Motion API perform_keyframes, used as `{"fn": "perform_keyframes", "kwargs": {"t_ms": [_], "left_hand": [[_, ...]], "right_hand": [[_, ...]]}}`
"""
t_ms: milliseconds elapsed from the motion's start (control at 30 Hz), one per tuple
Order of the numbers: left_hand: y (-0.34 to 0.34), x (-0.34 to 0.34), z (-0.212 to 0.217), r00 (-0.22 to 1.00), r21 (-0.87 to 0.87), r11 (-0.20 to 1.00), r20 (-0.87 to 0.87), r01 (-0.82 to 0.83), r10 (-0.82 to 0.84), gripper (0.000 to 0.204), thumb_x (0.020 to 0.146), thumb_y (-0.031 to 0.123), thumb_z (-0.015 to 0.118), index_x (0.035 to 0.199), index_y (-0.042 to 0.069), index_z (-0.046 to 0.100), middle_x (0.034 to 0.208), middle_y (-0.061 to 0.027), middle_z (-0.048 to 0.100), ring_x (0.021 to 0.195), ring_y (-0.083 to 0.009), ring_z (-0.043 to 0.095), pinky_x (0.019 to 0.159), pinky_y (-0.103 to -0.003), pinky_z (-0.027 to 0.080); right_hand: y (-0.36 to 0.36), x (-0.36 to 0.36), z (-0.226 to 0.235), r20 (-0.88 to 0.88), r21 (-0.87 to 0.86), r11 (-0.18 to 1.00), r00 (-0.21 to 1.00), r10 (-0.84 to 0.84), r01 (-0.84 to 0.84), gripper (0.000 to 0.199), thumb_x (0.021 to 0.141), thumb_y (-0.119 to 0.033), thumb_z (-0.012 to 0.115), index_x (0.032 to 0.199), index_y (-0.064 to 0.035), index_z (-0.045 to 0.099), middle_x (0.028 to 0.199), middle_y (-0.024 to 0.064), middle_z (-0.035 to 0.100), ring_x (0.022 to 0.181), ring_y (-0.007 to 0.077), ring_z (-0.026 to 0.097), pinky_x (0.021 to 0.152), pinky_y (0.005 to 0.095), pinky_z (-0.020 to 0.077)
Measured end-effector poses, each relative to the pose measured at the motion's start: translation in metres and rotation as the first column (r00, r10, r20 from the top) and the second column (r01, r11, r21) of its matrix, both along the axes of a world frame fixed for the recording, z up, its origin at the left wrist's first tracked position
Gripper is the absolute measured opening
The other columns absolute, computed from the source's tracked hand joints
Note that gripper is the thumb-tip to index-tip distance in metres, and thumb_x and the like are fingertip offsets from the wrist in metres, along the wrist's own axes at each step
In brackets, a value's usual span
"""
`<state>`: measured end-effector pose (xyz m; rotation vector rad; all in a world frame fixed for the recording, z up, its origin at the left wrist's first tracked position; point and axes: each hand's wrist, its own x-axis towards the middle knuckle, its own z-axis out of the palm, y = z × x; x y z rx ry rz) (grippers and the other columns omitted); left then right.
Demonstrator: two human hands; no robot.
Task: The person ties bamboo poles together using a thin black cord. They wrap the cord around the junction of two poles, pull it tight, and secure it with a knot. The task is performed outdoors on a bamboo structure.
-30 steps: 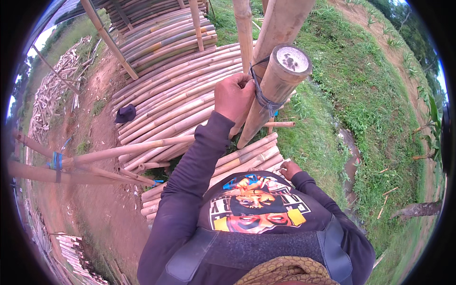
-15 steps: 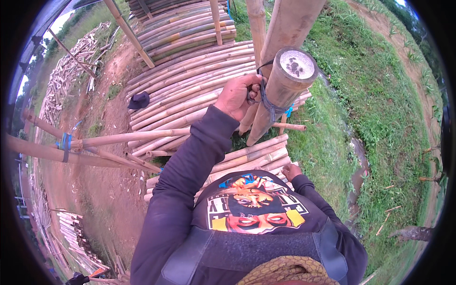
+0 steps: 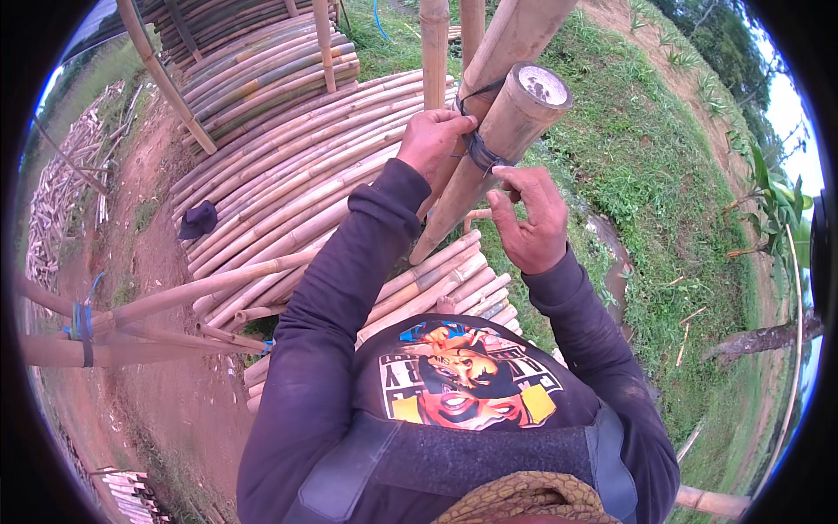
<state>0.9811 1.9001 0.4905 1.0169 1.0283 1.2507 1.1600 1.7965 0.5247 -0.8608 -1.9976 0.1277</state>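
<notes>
A thick bamboo pole [image 3: 489,140] with a pale, hollow cut end slants up beside a wider bamboo post [image 3: 524,39]. Dark rubber-like strapping [image 3: 483,154] is wound round the pole, and a strand of it runs up to the post. My left hand [image 3: 432,141] pinches the strapping on the pole's left side, thumb and fingertips pressed together. On the right, my right hand [image 3: 532,218] is raised with thumb and forefinger apart. Its forefinger tip is close to the wound strapping; whether it touches cannot be made out.
Stacked bamboo poles [image 3: 288,175] lie ahead and below, with a dark cap [image 3: 199,220] on their left edge. Bamboo rails tied with a blue and dark lashing [image 3: 83,327] stand at left. Grass and a narrow ditch [image 3: 615,262] run along the right.
My right hand has risen from low by my body to beside the strapping. My left hand stays at the strapping, its grip shifted. The view has turned toward the right.
</notes>
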Motion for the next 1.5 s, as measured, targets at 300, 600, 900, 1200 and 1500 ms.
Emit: {"fn": "perform_keyframes", "kwargs": {"t_ms": [300,600,900,1200,1500], "left_hand": [[0.009,0.011,-0.012,0.77,-0.261,0.936,0.638,0.234,-0.015,0.012,0.094,0.02,0.061,0.083,0.015,0.063,0.059,0.0109,0.037,0.052,-0.0074,0.035,0.055,-0.031,0.03],[-0.008,0.007,-0.014,0.576,-0.154,0.941,0.816,0.302,-0.052,0.024,0.098,0.024,0.052,0.076,0.017,0.056,0.05,0.0101,0.032,0.042,-0.0076,0.028,0.046,-0.027,0.027],[-0.019,0.011,-0.027,0.469,-0.072,0.933,0.876,0.352,-0.109,0.026,0.104,0.024,0.048,0.08,0.017,0.056,0.055,0.0106,0.039,0.044,-0.0043,0.032,0.044,-0.021,0.03],[-0.02,0.002,-0.036,0.514,-0.011,0.908,0.827,0.418,-0.227,0.025,0.108,0.034,0.046,0.099,0.017,0.062,0.063,0.0102,0.043,0.051,-0.005,0.036,0.05,-0.022,0.032],[-0.02,-0.001,-0.045,0.51,-0.033,0.912,0.837,0.409,-0.198,0.028,0.107,0.032,0.042,0.106,0.014,0.062,0.069,0.0059,0.048,0.055,-0.0087,0.038,0.053,-0.025,0.033]], "right_hand": [[-0.025,0.0,-0.013,0.091,0.017,0.98,0.976,-0.197,0.196,0.026,0.084,-0.009,0.074,0.109,-0.0049,0.069,0.098,0.0107,0.066,0.087,0.0295,0.065,0.078,0.042,0.0489],[0.055,-0.041,0.038,0.54,0.733,0.679,0.573,-0.616,0.04,0.027,0.081,-0.024,0.064,0.102,-0.0108,0.073,0.114,0.0015,0.06,0.118,0.0206,0.051,0.106,0.0451,0.0302],[0.067,-0.078,0.034,0.719,0.575,0.789,0.327,-0.614,0.217,0.027,0.082,-0.022,0.061,0.097,-0.007,0.077,0.112,0.0033,0.061,0.12,0.0239,0.048,0.111,0.0487,0.0258],[0.066,-0.094,0.035,0.695,0.568,0.751,0.293,-0.657,0.336,0.028,0.084,-0.021,0.062,0.104,-0.008,0.075,0.113,0.0057,0.063,0.116,0.025,0.053,0.111,0.0496,0.0276],[0.068,-0.104,0.036,0.714,0.563,0.741,0.235,-0.659,0.367,0.03,0.084,-0.024,0.063,0.106,-0.007,0.074,0.115,0.0073,0.063,0.115,0.0262,0.053,0.107,0.0489,0.0307]]}}
